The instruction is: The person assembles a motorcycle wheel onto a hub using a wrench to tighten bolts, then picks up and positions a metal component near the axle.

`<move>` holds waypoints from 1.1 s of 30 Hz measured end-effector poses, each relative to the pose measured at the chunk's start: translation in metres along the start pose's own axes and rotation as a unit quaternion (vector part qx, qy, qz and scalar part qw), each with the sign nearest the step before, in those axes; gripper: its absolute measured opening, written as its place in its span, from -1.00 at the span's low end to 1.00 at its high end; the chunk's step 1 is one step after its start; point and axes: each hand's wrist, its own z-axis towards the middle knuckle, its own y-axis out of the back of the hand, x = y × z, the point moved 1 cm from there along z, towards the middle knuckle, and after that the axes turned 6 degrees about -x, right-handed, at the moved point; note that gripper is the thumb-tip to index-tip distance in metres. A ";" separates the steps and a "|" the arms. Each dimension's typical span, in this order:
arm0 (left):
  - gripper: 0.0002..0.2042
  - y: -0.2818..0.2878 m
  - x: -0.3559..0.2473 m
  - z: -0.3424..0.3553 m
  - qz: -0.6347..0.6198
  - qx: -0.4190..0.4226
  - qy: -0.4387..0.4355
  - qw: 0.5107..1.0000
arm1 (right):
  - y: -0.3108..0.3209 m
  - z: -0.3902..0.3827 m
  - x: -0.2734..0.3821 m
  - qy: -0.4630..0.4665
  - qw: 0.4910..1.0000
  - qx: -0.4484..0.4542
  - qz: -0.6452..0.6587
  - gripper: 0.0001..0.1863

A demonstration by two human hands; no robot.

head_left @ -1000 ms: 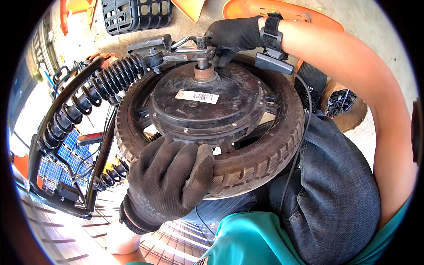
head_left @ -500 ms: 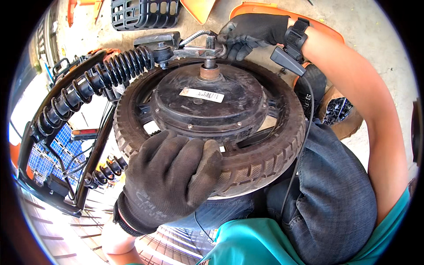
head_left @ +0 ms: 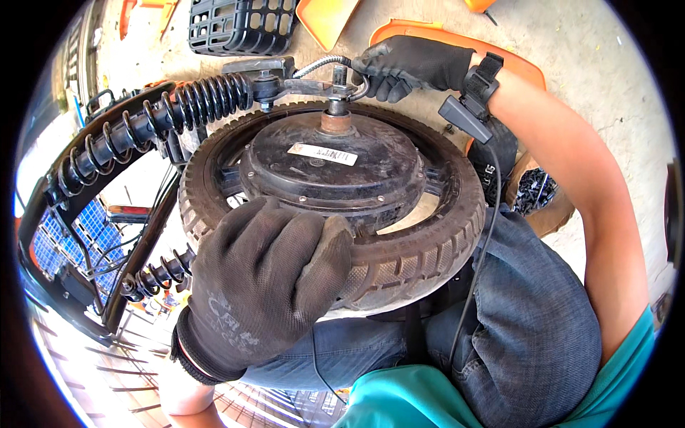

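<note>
A wheel with a round black hub motor [head_left: 335, 182] and a knobbly tyre [head_left: 421, 267] lies tilted across my lap. My left hand [head_left: 271, 278], in a black glove, is closed over the tyre's near edge, its fingertips hidden inside the rim. At the far side, my gloved right hand [head_left: 417, 65] pinches a metal-sheathed cable [head_left: 321, 64] that curves round beside the threaded axle [head_left: 339, 77]. A flat metal bracket [head_left: 303, 87] surrounds the axle above the hub. It joins a black coil-spring shock absorber [head_left: 153, 125] on the left.
The black frame [head_left: 89, 185] and a second shock absorber [head_left: 168, 274] stand left of the wheel. Beyond lie a black plastic crate [head_left: 242, 27] and orange panels [head_left: 457, 44]. To the right stands a cardboard box [head_left: 553, 217] of small dark parts. A thin cord hangs from my right wrist device [head_left: 464, 118].
The wheel and frame sit slightly further left in the picture, and my left hand has shifted left with the tyre. Both hands keep their grips.
</note>
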 end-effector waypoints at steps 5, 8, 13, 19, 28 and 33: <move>-0.41 0.002 -0.002 -0.001 0.006 -0.002 0.009 1.000 | -0.002 -0.002 0.005 0.004 0.992 0.085 0.089 -0.65; -0.60 -0.002 -0.003 -0.001 0.011 -0.042 0.007 0.999 | -0.008 -0.014 0.010 -0.014 0.999 0.020 0.045 -0.65; -0.60 -0.002 -0.003 -0.001 0.019 -0.038 0.001 0.999 | -0.003 -0.013 -0.003 -0.085 0.980 0.123 0.132 -0.61; -0.60 -0.001 -0.002 0.001 0.022 -0.029 0.000 0.999 | -0.018 -0.026 0.014 -0.093 0.989 0.074 0.087 -0.59; -0.60 0.001 -0.003 0.000 0.022 -0.030 0.007 0.999 | -0.026 -0.033 0.012 -0.033 0.997 -0.025 0.067 -0.61; -0.59 0.000 -0.002 0.002 0.016 -0.036 -0.002 0.999 | -0.017 -0.025 0.014 -0.016 0.997 0.007 0.077 -0.60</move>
